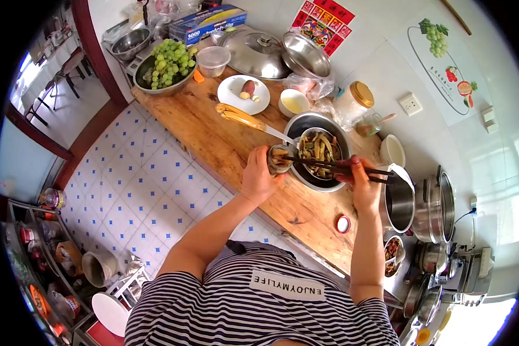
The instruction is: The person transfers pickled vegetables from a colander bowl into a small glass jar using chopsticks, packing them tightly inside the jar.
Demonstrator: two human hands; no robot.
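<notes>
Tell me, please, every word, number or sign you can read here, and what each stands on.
"ENJOYMYLIFE": white patch on the striped shirt.
"3000": blue plastic-wrap box.
"stretch-tite": the same box.
Characters on the red wall poster and fruit decal: too small to read.
Labels on shelf packages, lower left: too blurred.

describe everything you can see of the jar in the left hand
The jar is small and see-through, apparently glass, with a round mouth that is open and faces the camera. Brownish pieces of something show inside; what they are is unclear. The left hand grips it around the side, above the wooden counter and beside the large metal bowl. The chopsticks reach its mouth; whether their tips touch the contents cannot be told.
</notes>
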